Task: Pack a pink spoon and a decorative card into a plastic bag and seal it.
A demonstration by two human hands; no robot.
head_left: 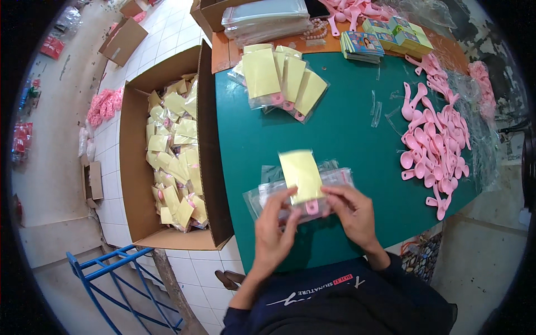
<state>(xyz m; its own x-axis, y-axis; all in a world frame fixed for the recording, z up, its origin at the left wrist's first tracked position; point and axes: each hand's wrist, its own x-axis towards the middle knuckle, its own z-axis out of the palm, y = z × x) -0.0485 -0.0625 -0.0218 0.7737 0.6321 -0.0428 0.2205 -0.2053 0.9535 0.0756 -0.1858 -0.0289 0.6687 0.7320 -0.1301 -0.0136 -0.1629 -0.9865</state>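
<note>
A clear plastic packet with a pale yellow card (301,174) and a pink spoon end (311,207) showing below it is held between both hands. My left hand (275,226) pinches its left edge; my right hand (352,212) has its fingers closed on the right edge. Under the packet lies a stack of clear plastic bags (338,177) on the green tabletop (262,134). Farther off, several filled packets (285,81) with yellow cards and pink ends are fanned out in a pile.
To the left stands a large cardboard box (137,167) holding many filled packets (178,145). Pink spoons (432,139) are heaped at the right. Stacks of printed cards (362,46) and bundled clear bags (265,19) lie at the back. A blue metal frame (111,268) is at lower left.
</note>
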